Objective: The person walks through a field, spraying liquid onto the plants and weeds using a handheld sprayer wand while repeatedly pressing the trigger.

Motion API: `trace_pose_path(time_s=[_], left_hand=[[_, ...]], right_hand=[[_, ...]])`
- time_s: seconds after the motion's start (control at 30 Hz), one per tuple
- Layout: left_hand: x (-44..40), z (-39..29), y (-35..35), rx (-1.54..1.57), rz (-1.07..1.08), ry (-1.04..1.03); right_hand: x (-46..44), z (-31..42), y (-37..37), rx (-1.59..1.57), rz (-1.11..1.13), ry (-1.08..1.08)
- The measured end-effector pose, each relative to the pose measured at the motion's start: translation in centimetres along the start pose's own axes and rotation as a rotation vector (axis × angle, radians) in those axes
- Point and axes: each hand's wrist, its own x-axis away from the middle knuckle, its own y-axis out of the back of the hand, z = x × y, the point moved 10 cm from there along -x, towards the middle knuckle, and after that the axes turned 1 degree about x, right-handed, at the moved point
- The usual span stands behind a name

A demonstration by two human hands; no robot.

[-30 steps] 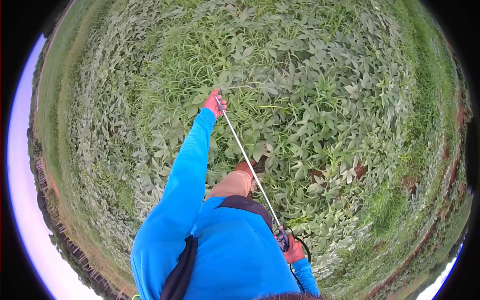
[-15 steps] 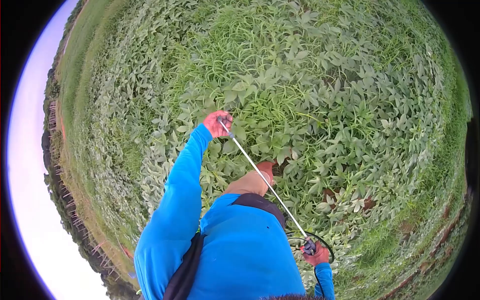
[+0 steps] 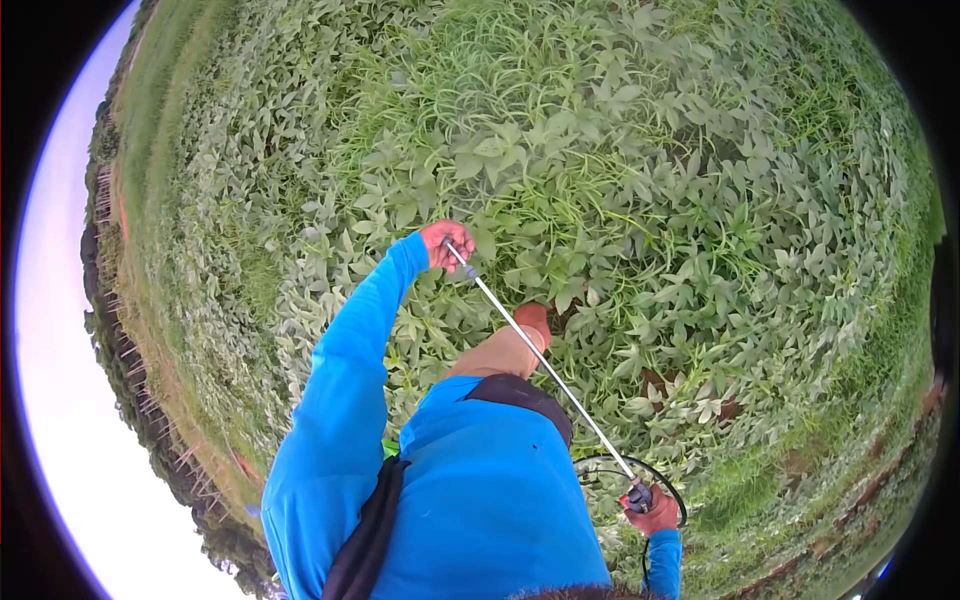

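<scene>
A long metal spray wand runs slantwise across the front of my body. My left hand is at its far tip, fingers curled around the end; the nozzle itself is mostly hidden by them. Lower right, my right hand grips the wand's dark handle, which has a small red part. A thin black hose loops around beside this hand and runs down along the sleeve. Leafy green plants lie beneath the wand and around both hands.
Dense broad-leaved plants mixed with long grass surround me. My foot stands among the leaves. Bare soil shows in patches. A dark strap hangs by my left side. Trees and posts line the field's far left edge.
Both hands and the wand have shifted slightly right in view, the right hand also a little lower. The grip on the wand looks the same.
</scene>
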Motion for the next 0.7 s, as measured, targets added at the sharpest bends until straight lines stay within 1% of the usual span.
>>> trace_pose_path(time_s=[0.03,0.07,0.2,0.33,0.57,0.6,0.67,0.7], left_hand=[[-0.7,-0.2,-0.3,0.001,0.005,0.004],[-1.3,-0.5,-0.4,-0.016,-0.004,-0.006],[-3.0,-1.7,-2.2,-0.036,-0.009,-0.021],[-4.1,-2.8,-3.6,-0.058,-0.009,-0.038],[-6.4,-3.3,-4.6,-0.042,0.051,-0.039],[-6.5,-3.4,-5.0,-0.044,0.054,-0.035],[-6.5,-3.9,-5.2,-0.059,-0.015,-0.058],[-6.8,-3.9,-5.3,-0.069,0.022,-0.049]], right_hand=[[0.1,-0.4,0.0,-0.008,0.035,-0.043],[0.3,0.0,0.6,-0.003,-0.004,-0.032],[0.9,0.0,1.6,-0.023,-0.006,-0.076],[0.8,-0.4,2.6,-0.041,-0.029,-0.04],[0.6,-0.9,4.4,-0.018,-0.028,-0.114],[0.7,-1.2,4.4,-0.017,-0.015,-0.128],[0.7,-1.5,4.5,-0.025,-0.013,-0.131],[0.6,-1.6,4.5,-0.032,-0.011,-0.13]])
